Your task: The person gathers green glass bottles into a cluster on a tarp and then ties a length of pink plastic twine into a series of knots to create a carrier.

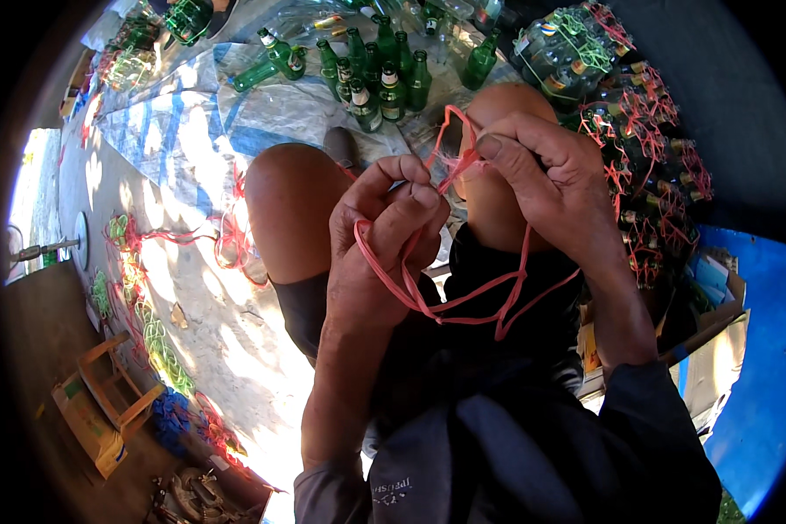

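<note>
Both my hands work on one pinkish-red plastic twine point(417, 301) above my knees. My left hand point(384, 231) is closed, thumb against curled fingers, with the twine pinched at their tips and a loop drooping below it. Close by on the right, my right hand point(555, 179) pinches the same twine between thumb and forefinger. Between the two hands the strands cross and bunch, with frayed wisps, and a small loop stands up beside the right fingertips. Whether the strands are knotted there I cannot tell.
Green glass bottles point(393, 92) stand in a cluster beyond my knees, on a blue-and-white tarp point(175, 122). Bottles tied in bundles point(576, 52) are stacked at right. Tangled twine point(157, 336) lies on the left floor near a wooden stool point(118, 389). A cardboard box point(716, 323) stands at right.
</note>
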`<state>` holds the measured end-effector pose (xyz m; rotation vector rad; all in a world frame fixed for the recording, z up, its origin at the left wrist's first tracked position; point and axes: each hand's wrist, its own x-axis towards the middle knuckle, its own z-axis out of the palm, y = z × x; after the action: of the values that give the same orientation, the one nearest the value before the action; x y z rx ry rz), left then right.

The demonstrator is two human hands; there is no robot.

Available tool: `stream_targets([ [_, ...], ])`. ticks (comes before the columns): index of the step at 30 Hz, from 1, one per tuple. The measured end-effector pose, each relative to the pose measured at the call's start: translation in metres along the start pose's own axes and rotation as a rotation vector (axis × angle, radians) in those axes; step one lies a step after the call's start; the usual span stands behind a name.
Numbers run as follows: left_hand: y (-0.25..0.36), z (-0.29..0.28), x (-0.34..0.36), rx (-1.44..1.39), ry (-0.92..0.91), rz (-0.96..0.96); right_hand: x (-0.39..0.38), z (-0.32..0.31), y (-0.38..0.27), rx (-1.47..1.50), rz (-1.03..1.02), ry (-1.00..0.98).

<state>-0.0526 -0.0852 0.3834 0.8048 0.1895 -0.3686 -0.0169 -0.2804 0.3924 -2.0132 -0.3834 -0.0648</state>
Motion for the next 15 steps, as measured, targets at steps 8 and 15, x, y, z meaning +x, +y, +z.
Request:
stream_targets([
  [8,0.002,0.002,-0.001,0.061,0.055,0.008,-0.002,-0.012,-0.009,0.050,0.079,-0.111],
  [15,-0.003,-0.002,-0.002,0.131,0.030,0.052,-0.004,0.001,-0.007,-0.041,-0.010,0.068],
])
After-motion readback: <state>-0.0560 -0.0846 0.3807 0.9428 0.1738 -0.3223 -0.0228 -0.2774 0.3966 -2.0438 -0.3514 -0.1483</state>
